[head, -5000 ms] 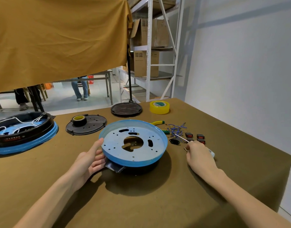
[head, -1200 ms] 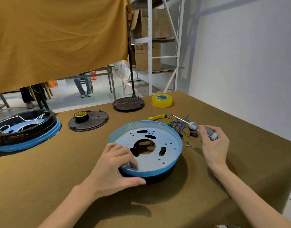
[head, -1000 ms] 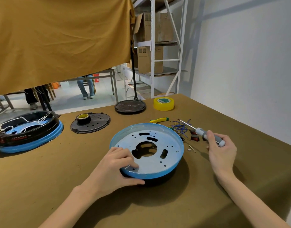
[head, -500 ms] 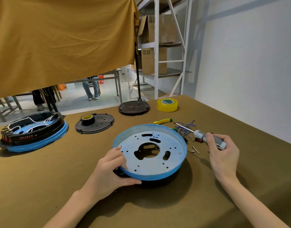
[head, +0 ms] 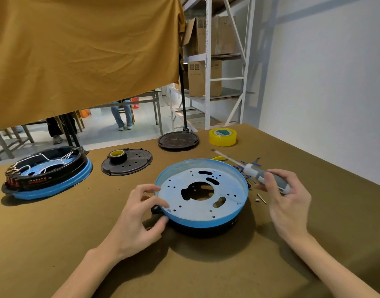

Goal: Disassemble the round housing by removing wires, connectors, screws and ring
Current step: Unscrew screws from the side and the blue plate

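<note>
The round housing [head: 203, 211] lies upside down in the middle of the table, its pale blue perforated plate facing up over a black base. My left hand [head: 139, 214] grips its near-left rim, thumb under the edge and fingers on the plate. My right hand [head: 285, 198] is to the right of the housing and holds a grey-handled screwdriver [head: 252, 170], whose shaft points up and away to the left. Two small screws [head: 261, 198] lie on the cloth between the housing and my right hand. Blue wire offcuts [head: 244, 168] lie behind the screwdriver.
A second housing with white wires [head: 47, 173] sits at the far left. A black perforated cover with a tape roll [head: 126, 161], a black disc [head: 178, 140] and yellow tape [head: 223, 137] lie at the back. Yellow-handled pliers [head: 219, 158] peek from behind the housing. A wall runs along the table's right side.
My right hand picked up the screwdriver from the table. My left hand moved from the housing's side onto its near-left rim; the housing has turned a little.
</note>
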Demonstrator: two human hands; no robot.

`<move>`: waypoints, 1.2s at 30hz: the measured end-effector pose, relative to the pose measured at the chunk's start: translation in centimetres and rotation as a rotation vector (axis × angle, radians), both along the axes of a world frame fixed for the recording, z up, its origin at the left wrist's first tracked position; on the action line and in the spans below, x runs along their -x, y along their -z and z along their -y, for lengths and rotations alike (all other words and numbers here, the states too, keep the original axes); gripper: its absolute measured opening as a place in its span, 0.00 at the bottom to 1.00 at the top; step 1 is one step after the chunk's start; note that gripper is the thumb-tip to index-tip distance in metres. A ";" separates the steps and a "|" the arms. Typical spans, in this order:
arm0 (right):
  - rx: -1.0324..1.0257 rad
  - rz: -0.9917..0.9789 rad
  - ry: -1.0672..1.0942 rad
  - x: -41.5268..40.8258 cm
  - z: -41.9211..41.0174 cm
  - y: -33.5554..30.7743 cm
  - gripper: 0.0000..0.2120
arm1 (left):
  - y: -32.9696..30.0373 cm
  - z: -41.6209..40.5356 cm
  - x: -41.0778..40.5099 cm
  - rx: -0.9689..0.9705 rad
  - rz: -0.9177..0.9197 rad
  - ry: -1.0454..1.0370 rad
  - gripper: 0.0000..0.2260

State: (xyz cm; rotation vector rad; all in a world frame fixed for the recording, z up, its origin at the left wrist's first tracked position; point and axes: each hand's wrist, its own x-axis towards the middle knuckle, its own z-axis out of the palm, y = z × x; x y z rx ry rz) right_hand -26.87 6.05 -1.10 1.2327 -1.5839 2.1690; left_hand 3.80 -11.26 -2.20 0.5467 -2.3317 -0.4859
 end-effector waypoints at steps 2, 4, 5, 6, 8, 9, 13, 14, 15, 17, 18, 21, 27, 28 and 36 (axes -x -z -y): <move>-0.108 -0.118 -0.023 -0.8 1.1 -0.6 0.09 | -0.4 -0.2 0.3 -0.070 -0.066 -0.021 0.08; -0.195 -0.176 -0.083 -1.6 1.9 -0.4 0.10 | -0.4 -0.4 0.4 -0.028 -0.111 -0.070 0.11; -0.222 -0.188 -0.116 -1.8 2.0 -0.2 0.09 | -0.2 -0.5 0.4 0.028 -0.113 -0.100 0.12; -0.237 -0.210 -0.131 -1.9 2.0 0.0 0.09 | 0.1 -0.6 0.5 0.078 -0.104 -0.131 0.13; -0.246 -0.260 -0.120 -2.3 1.7 0.1 0.08 | 0.6 -0.9 0.7 0.069 -0.106 -0.186 0.16; -0.239 -0.277 -0.106 -2.6 1.4 0.1 0.08 | 0.7 -1.0 0.8 0.016 -0.118 -0.200 0.16; -0.203 -0.246 -0.180 -5.0 0.3 -1.0 0.08 | 0.4 -0.9 1.2 -0.243 -0.126 -0.145 0.19; -0.214 -0.233 -0.244 -5.6 0.0 -1.4 0.08 | 0.3 -0.7 1.3 -0.326 -0.113 -0.103 0.22; -0.231 -0.254 -0.288 -6.1 -0.3 -1.9 0.09 | 0.3 -0.5 1.4 -0.404 -0.098 -0.071 0.25; -0.273 -0.367 -0.246 -6.4 -0.2 -2.5 0.10 | 0.2 -0.4 1.6 -0.537 -0.087 -0.034 0.27; -0.286 -0.390 -0.197 -6.2 0.0 -2.8 0.11 | 0.4 -0.5 1.8 -0.600 -0.121 -0.030 0.25; -0.298 -0.259 -0.139 -4.9 0.9 -3.3 0.08 | 0.8 -0.3 2.4 -0.680 -0.220 -0.083 0.10; -0.305 -0.085 -0.186 -2.8 0.5 -2.2 0.05 | -1.6 1.2 3.6 -0.566 -0.083 -0.074 0.14; -0.301 -0.107 -0.169 -2.8 0.3 -1.9 0.05 | -1.3 0.7 3.8 -0.531 -0.130 -0.101 0.15; -0.249 0.025 -0.094 -1.7 0.8 -1.4 0.11 | -0.3 -0.3 -0.1 0.048 0.153 0.007 0.18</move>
